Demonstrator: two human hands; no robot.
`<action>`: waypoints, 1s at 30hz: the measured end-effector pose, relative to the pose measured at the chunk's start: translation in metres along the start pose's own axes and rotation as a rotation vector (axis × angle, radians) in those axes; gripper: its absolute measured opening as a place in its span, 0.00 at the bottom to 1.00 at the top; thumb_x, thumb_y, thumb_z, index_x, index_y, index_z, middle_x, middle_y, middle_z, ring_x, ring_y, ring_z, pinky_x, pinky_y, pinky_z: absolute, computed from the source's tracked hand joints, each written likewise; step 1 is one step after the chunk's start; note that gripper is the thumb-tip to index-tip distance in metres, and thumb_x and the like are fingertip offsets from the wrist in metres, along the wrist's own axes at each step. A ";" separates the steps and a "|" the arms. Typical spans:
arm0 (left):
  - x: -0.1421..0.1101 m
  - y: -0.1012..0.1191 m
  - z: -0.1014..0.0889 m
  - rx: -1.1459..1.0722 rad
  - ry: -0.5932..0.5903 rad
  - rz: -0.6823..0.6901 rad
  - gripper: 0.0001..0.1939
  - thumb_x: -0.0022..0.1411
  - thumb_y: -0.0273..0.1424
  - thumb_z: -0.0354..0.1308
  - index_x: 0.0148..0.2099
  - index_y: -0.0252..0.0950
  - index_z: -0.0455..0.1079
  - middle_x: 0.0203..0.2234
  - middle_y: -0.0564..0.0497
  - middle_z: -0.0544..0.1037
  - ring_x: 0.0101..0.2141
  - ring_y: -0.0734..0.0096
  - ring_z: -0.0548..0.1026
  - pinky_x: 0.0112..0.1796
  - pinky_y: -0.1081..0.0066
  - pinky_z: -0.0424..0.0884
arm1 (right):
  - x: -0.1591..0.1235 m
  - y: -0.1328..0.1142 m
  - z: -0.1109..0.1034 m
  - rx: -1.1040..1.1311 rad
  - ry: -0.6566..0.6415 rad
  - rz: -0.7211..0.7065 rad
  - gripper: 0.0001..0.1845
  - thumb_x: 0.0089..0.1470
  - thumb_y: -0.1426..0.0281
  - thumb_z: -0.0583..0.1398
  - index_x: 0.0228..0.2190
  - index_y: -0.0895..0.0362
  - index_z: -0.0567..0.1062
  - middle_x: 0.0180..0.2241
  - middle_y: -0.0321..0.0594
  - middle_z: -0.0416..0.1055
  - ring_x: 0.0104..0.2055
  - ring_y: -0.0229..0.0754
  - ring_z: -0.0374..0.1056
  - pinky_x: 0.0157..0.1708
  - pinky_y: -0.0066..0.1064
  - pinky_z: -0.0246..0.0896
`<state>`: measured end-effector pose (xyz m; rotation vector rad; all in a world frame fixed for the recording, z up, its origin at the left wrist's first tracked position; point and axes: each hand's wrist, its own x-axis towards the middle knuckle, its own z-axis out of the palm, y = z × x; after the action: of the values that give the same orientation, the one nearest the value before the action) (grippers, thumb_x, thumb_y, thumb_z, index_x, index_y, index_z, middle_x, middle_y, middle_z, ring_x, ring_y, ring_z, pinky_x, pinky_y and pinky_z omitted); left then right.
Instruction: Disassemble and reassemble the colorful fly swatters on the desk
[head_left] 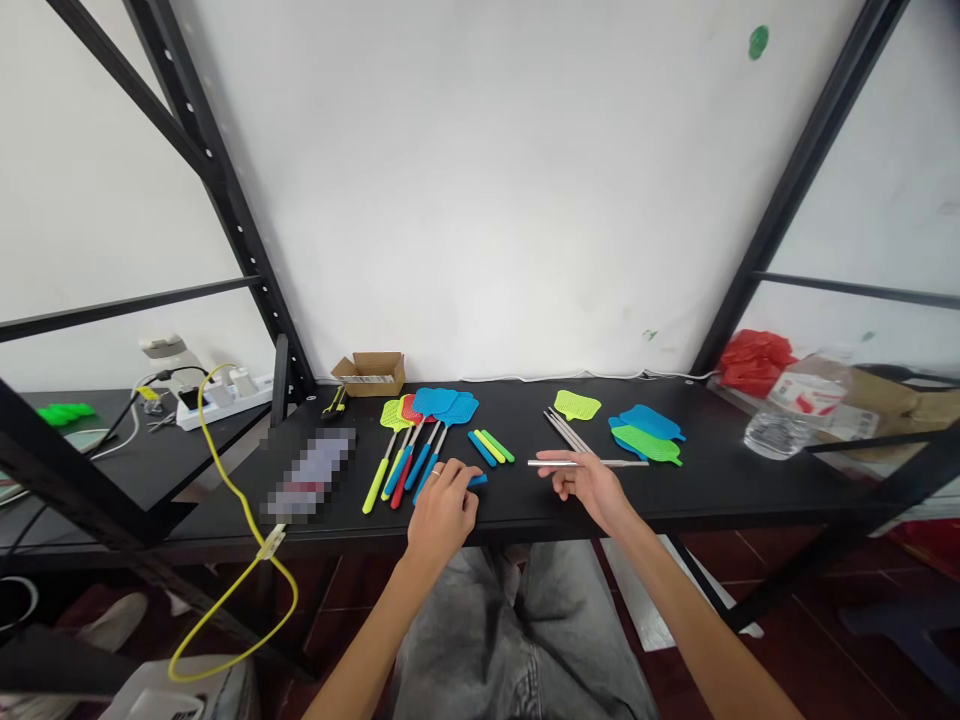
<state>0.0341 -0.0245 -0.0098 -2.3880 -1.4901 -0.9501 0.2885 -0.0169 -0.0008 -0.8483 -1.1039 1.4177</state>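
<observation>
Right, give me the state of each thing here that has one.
Left hand: at the blue handle, grip unclear
Right hand: closed on the metal rod
Tabletop rods: lying together
Three handles: loose, side by side
Swatters at left: assembled
Blue and green heads: detached, overlapping
Cardboard box: open
Power strip: chargers plugged in

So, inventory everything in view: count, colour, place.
Swatters: about six, yellow, red, blue, left
Loose handles: several, blue, yellow, green, centre
Loose heads: about four, blue, green, yellow, right
Rods: several, silver, right
Box: one, brown, by wall
Tool: one, yellow, by box
Cable: one, yellow, left
Power strip: one, white, left
Bottle: one, clear, right
Bag: one, red, right
Table: one, black, centre
Wall: one, white, behind
Frame: one, black, around
Left hand: one, touching handle
Right hand: one, holding rod
</observation>
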 end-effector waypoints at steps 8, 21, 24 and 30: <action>0.000 0.001 -0.001 -0.016 -0.009 0.014 0.18 0.60 0.17 0.48 0.47 0.40 0.68 0.39 0.50 0.76 0.42 0.60 0.71 0.40 0.64 0.68 | 0.000 0.003 0.003 -0.077 0.068 -0.121 0.12 0.50 0.60 0.67 0.31 0.56 0.76 0.22 0.35 0.67 0.22 0.33 0.59 0.22 0.26 0.53; 0.000 0.001 -0.004 -0.010 -0.030 0.017 0.18 0.61 0.19 0.47 0.49 0.40 0.66 0.34 0.50 0.76 0.38 0.61 0.72 0.36 0.65 0.66 | -0.002 -0.001 0.004 -0.101 0.025 -0.079 0.16 0.49 0.58 0.68 0.31 0.57 0.76 0.26 0.43 0.77 0.24 0.37 0.65 0.23 0.28 0.56; 0.000 0.002 -0.004 -0.012 -0.036 0.022 0.18 0.62 0.19 0.47 0.50 0.40 0.65 0.34 0.50 0.76 0.38 0.61 0.72 0.36 0.66 0.66 | -0.003 -0.002 0.005 -0.115 0.022 -0.073 0.17 0.48 0.57 0.68 0.31 0.57 0.76 0.28 0.45 0.78 0.24 0.37 0.66 0.24 0.28 0.56; -0.001 0.002 -0.005 -0.034 -0.057 0.042 0.18 0.62 0.18 0.45 0.50 0.40 0.65 0.35 0.50 0.76 0.37 0.62 0.71 0.37 0.65 0.65 | -0.003 -0.002 0.003 -0.109 0.020 -0.067 0.16 0.49 0.57 0.68 0.32 0.56 0.76 0.29 0.45 0.79 0.24 0.37 0.66 0.24 0.27 0.56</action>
<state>0.0330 -0.0284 -0.0058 -2.4808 -1.4477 -0.9125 0.2870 -0.0203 0.0017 -0.8933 -1.1923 1.3005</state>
